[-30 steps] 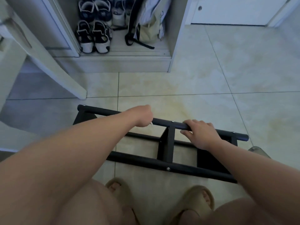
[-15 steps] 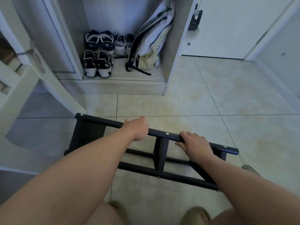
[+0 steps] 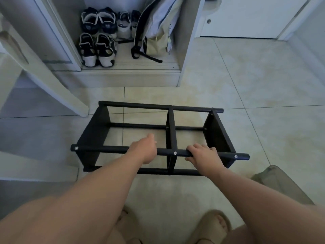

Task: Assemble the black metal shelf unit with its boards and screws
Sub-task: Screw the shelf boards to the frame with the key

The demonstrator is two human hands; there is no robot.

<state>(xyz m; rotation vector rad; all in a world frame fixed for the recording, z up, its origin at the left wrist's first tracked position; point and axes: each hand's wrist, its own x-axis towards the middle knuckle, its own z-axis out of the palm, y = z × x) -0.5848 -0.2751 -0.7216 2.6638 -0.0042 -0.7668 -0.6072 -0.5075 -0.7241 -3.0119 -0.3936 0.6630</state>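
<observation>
- Black shelf unit (image 3: 93, 131): lies on the tiled floor (image 3: 263, 81), in front of a cabinet holding shoes (image 3: 96, 48).
- Left hand (image 3: 143, 150): fingers curled round the near rail (image 3: 105, 149), left of the centre divider (image 3: 171, 131).
- Right hand (image 3: 202, 155): fingers clamped on the same rail, right of the divider.

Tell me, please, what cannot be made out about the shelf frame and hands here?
Head view:
- Left hand: fingers hidden under its own back, so its grip on the near rail is unclear.
- Screws: too small to tell head type.
- Backpack: top cut off by the upper edge.
- Beige object: partly hidden behind the right forearm.
</observation>
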